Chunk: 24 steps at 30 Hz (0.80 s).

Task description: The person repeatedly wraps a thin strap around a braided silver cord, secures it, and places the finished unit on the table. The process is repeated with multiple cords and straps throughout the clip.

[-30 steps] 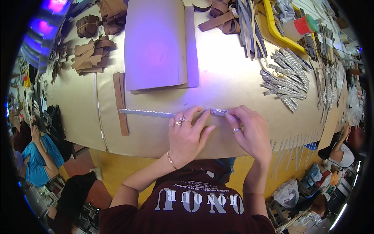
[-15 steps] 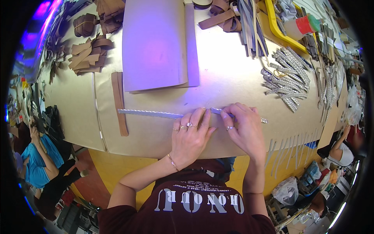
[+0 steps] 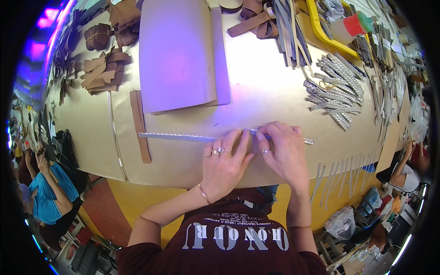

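Note:
A long, thin silver-grey strip (image 3: 176, 136) lies flat across the tan paper-covered table (image 3: 256, 91), running left to right. My left hand (image 3: 224, 162), with rings and a bracelet, presses its fingertips down on the strip near the middle. My right hand (image 3: 284, 153) lies just to the right, its fingers pinching and pressing the same strip. The strip's right end (image 3: 308, 141) pokes out past my right hand.
A brown leather strip (image 3: 140, 126) lies upright at the left end. A large grey sheet (image 3: 178, 55) lies behind it. A pile of silver strips (image 3: 337, 89) sits at the right, brown leather pieces (image 3: 103, 68) at far left. Narrow strips (image 3: 341, 172) hang off the front edge. Seated people at both sides.
Both hands have slid a little to the left along the strip, and more of the strip's right end now shows past my right hand.

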Each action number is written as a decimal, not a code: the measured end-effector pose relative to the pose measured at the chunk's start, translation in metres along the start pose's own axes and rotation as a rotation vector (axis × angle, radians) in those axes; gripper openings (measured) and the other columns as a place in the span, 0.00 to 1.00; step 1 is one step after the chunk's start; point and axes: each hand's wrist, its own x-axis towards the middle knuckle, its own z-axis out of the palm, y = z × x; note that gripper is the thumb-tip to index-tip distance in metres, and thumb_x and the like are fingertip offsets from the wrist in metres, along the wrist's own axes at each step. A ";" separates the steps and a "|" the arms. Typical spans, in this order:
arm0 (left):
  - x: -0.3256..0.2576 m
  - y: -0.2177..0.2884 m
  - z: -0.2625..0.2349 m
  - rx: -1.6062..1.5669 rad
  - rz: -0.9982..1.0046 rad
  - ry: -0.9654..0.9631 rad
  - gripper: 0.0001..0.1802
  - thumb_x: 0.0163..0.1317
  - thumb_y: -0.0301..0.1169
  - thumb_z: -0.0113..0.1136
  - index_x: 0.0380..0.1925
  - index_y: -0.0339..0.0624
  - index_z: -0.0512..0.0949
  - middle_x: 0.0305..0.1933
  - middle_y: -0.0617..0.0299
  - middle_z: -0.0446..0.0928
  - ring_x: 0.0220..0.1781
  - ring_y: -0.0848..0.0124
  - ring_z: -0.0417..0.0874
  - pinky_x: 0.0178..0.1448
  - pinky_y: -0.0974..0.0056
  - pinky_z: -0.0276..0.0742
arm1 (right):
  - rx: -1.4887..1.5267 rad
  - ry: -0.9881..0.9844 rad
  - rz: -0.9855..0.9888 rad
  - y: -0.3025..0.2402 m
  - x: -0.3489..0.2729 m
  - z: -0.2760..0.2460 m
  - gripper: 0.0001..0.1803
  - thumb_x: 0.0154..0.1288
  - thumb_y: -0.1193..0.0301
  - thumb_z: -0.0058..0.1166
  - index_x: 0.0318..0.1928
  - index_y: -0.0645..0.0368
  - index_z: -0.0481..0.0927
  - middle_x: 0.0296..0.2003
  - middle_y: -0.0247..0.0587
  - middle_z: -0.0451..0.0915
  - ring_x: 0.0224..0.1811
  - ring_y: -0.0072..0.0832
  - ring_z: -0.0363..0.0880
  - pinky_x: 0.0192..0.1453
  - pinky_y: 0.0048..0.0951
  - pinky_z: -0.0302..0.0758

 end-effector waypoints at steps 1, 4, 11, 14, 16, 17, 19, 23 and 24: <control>0.001 0.001 0.001 0.000 0.002 -0.001 0.29 0.58 0.40 0.69 0.60 0.42 0.78 0.60 0.60 0.74 0.51 0.62 0.75 0.55 0.56 0.64 | -0.011 0.000 0.006 0.000 0.000 0.001 0.06 0.67 0.68 0.56 0.35 0.57 0.81 0.29 0.37 0.79 0.35 0.36 0.78 0.46 0.38 0.64; 0.003 0.002 0.003 0.056 0.007 -0.018 0.30 0.57 0.41 0.69 0.60 0.43 0.78 0.60 0.60 0.73 0.51 0.63 0.75 0.55 0.56 0.64 | -0.042 0.023 0.011 -0.002 -0.001 0.003 0.07 0.67 0.67 0.56 0.34 0.56 0.81 0.29 0.37 0.80 0.36 0.36 0.79 0.46 0.38 0.65; 0.004 0.005 0.000 0.300 0.117 -0.057 0.31 0.57 0.44 0.68 0.59 0.41 0.78 0.60 0.61 0.74 0.52 0.65 0.75 0.55 0.58 0.66 | -0.023 -0.028 0.155 0.013 -0.010 -0.018 0.10 0.67 0.64 0.58 0.32 0.56 0.84 0.24 0.36 0.80 0.26 0.36 0.77 0.43 0.37 0.65; 0.006 0.006 -0.001 0.351 0.150 -0.075 0.32 0.57 0.45 0.68 0.59 0.39 0.77 0.59 0.61 0.74 0.53 0.65 0.75 0.56 0.58 0.67 | 0.028 -0.073 0.177 0.020 -0.011 -0.023 0.11 0.67 0.63 0.58 0.32 0.56 0.85 0.24 0.37 0.81 0.25 0.35 0.77 0.42 0.36 0.64; 0.007 0.007 -0.001 0.368 0.151 -0.091 0.33 0.57 0.45 0.68 0.59 0.37 0.76 0.59 0.60 0.74 0.53 0.65 0.75 0.57 0.59 0.67 | 0.045 -0.083 0.183 0.023 -0.010 -0.023 0.11 0.67 0.63 0.59 0.32 0.56 0.84 0.24 0.37 0.80 0.25 0.35 0.76 0.42 0.36 0.63; 0.007 0.008 -0.001 0.370 0.153 -0.098 0.34 0.57 0.45 0.68 0.60 0.37 0.76 0.58 0.60 0.74 0.53 0.65 0.75 0.57 0.58 0.67 | 0.053 -0.079 0.186 0.023 -0.009 -0.023 0.11 0.67 0.63 0.59 0.32 0.56 0.84 0.24 0.37 0.80 0.25 0.35 0.76 0.42 0.36 0.63; 0.008 0.008 -0.002 0.375 0.154 -0.113 0.34 0.57 0.44 0.68 0.61 0.36 0.75 0.58 0.58 0.74 0.54 0.64 0.75 0.57 0.58 0.68 | 0.066 -0.077 0.192 0.022 -0.008 -0.022 0.11 0.66 0.63 0.58 0.31 0.56 0.84 0.24 0.38 0.80 0.25 0.35 0.75 0.42 0.37 0.62; 0.009 0.009 -0.004 0.361 0.153 -0.128 0.35 0.58 0.44 0.67 0.61 0.35 0.74 0.57 0.56 0.74 0.54 0.62 0.76 0.56 0.57 0.68 | 0.060 -0.091 0.207 0.022 -0.008 -0.022 0.11 0.66 0.63 0.58 0.31 0.56 0.84 0.24 0.38 0.80 0.24 0.36 0.75 0.42 0.37 0.61; 0.009 0.009 -0.004 0.352 0.147 -0.133 0.35 0.58 0.43 0.67 0.62 0.34 0.74 0.57 0.56 0.73 0.54 0.62 0.76 0.56 0.57 0.68 | 0.056 -0.082 0.198 0.022 -0.008 -0.022 0.11 0.66 0.63 0.58 0.31 0.56 0.84 0.24 0.38 0.80 0.24 0.36 0.75 0.42 0.38 0.61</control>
